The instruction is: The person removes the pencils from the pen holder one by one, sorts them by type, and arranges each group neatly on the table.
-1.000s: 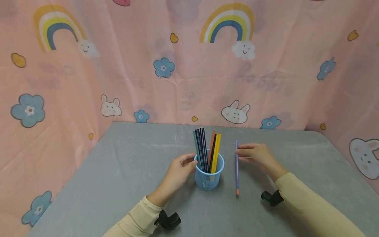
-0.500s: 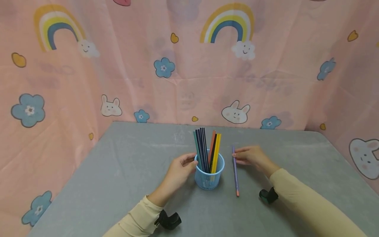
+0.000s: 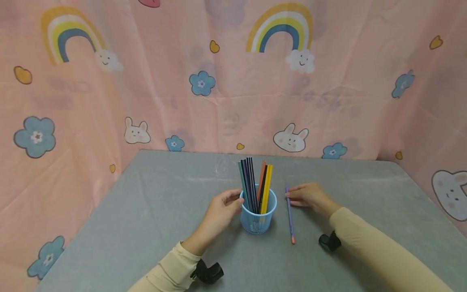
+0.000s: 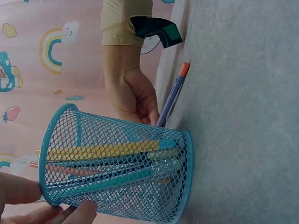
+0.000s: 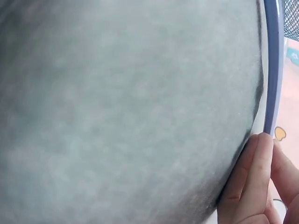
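Observation:
A light-blue mesh pencil cup (image 3: 255, 223) stands upright on the grey table, holding several pencils (image 3: 249, 184) in dark blue, green, orange, black and yellow. My left hand (image 3: 219, 211) grips the cup's left side at the rim; in the left wrist view its fingertips (image 4: 85, 211) touch the mesh. To the right of the cup, my right hand (image 3: 314, 198) pinches a purple pencil (image 3: 290, 223) near its far end. The pencil's orange end points towards me, low over the table; whether it touches the surface I cannot tell. In the right wrist view the purple pencil (image 5: 273, 70) runs up from the fingertips.
The grey table (image 3: 164, 202) reaches back to a pink curtain (image 3: 233, 117) printed with rainbows, flowers and rabbits. More curtain hangs at the left and right. A black wrist camera (image 3: 208, 271) sits below each forearm.
My right hand has moved a little left and nearer to me, swinging the purple pencil's far end towards the cup. The left hand and the cup have stayed in place.

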`<state>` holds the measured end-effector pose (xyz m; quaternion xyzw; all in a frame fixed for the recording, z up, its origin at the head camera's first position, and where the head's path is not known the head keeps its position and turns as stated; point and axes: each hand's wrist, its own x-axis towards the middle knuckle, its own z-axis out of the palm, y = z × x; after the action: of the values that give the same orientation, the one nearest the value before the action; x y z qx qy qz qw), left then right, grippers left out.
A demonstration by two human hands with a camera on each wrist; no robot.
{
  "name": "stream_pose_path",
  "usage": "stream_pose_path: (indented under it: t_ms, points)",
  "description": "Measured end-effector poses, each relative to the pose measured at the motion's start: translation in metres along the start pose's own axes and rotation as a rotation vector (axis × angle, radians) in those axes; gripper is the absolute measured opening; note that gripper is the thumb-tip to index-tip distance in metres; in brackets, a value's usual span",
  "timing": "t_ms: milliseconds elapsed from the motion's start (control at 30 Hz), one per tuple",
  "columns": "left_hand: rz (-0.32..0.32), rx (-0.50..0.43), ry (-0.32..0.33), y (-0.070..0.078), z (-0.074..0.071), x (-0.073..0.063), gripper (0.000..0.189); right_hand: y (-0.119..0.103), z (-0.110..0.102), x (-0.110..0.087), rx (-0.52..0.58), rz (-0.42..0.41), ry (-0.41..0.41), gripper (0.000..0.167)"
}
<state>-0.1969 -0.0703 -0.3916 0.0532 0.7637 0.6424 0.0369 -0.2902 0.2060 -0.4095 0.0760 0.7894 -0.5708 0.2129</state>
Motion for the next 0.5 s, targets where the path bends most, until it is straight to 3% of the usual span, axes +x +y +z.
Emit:
stream_pose_path:
  t_ms: [333, 500]
  points:
    - [0.014, -0.008, -0.008, -0.0006, -0.0001, -0.0004, 0.039, -0.0058, 0.0023, 0.0018, 0.011, 0.008, 0.014, 0.037]
    - [0.017, -0.012, -0.004, -0.0014, 0.0006, -0.0005, 0.039, -0.0047, 0.0055, 0.0010, -0.069, -0.011, 0.047, 0.037]
